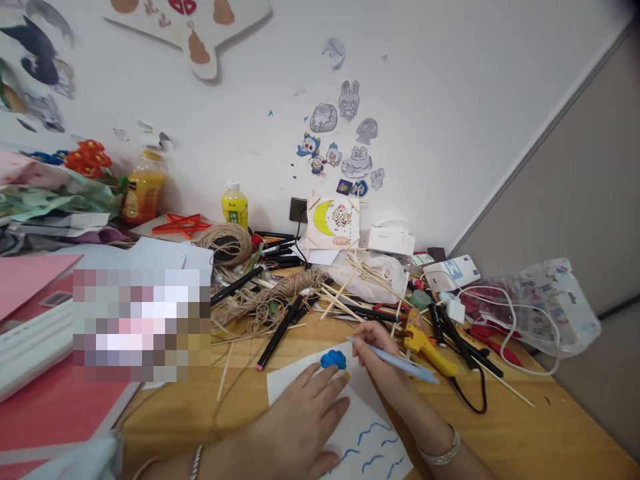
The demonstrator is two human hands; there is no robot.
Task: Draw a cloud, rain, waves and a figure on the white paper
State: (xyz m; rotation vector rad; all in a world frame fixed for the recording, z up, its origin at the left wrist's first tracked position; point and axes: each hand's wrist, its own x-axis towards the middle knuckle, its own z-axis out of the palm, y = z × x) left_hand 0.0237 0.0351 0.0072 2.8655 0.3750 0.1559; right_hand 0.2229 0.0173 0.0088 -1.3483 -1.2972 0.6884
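Observation:
My left hand (300,420) lies flat on a white sheet of paper (363,427) on the wooden table, fingers stretched out toward a blue cloud-like shape (333,359) on the sheet. My right hand (380,360) is closed round a light blue pen (400,363), whose tip rests on the paper just right of the blue shape. Blue wavy lines (373,447) are drawn on the sheet near my wrists. Both wrists wear bracelets.
A yellow glue gun (425,343) with a black cord lies right of my right hand. Black markers (280,330), thin wooden sticks, jute twine (227,243), two yellow bottles, a clear plastic bag (545,307) and pink sheets (55,407) crowd the table. The wall carries stickers.

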